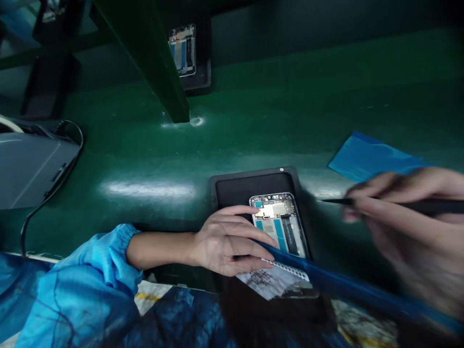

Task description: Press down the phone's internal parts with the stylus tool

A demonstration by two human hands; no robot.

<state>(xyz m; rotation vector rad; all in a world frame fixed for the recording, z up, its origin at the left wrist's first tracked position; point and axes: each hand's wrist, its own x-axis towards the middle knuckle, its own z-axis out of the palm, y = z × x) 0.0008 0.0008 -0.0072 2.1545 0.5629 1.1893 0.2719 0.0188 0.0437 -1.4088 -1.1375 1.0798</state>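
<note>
On glossy green belt, left hand (pixel 226 241) fingers flat on opened phone (pixel 279 223) — right hand (pixel 406 217) pinching thin black stylus (pixel 398 205)

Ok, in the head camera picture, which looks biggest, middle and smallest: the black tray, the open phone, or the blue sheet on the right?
1. Black tray: largest.
2. Blue sheet: smaller, though the right hand hides part of it.
3. Open phone: looks smallest, though close to the sheet.
</note>
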